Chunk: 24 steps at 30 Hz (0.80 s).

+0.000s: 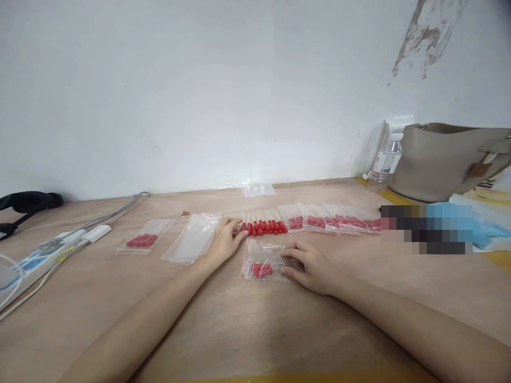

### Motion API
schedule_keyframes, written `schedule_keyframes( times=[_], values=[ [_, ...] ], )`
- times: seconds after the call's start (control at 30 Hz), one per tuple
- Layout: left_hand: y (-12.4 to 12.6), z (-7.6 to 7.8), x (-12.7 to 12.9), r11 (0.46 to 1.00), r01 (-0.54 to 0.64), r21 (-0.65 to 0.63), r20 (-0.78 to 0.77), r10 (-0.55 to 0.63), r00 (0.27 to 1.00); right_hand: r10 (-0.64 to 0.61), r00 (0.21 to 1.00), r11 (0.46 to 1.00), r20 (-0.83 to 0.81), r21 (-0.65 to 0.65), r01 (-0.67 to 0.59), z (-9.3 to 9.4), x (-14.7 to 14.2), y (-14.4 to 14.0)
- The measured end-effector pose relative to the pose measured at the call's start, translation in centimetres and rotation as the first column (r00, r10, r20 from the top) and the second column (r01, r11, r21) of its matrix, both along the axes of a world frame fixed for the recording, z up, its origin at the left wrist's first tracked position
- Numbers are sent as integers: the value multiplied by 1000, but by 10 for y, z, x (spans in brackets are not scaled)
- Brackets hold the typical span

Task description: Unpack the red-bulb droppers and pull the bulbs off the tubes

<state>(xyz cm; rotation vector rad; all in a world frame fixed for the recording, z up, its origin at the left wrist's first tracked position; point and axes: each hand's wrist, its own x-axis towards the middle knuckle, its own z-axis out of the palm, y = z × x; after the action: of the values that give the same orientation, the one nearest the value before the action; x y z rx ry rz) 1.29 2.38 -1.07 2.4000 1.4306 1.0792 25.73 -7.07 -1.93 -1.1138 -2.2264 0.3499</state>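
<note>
A row of small red oblong pieces, narrower at the top, lies at mid-table, with clear film behind it. At the row's left end is my left hand, thumb and fingertips closed around an end piece. Nearer to me lies a clear zip bag with a few red pieces inside and a red line along its left edge. My right hand rests at that bag's right end, thumb and fingers on the plastic. Flat clear bags lie beside my left wrist; they look empty.
Several filled bags overlap to the right; another filled bag lies left. A power strip with cables stands far left. A bottle, a grey bag and blue material occupy the right. The wall bounds the table behind.
</note>
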Motion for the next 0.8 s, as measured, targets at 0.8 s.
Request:
schedule_keyframes(
  times=[0.8],
  values=[
    [-68, 17, 0, 849, 469, -245, -54, -494, 868, -44, 999, 996, -25, 76, 45, -1, -6, 2]
  ],
)
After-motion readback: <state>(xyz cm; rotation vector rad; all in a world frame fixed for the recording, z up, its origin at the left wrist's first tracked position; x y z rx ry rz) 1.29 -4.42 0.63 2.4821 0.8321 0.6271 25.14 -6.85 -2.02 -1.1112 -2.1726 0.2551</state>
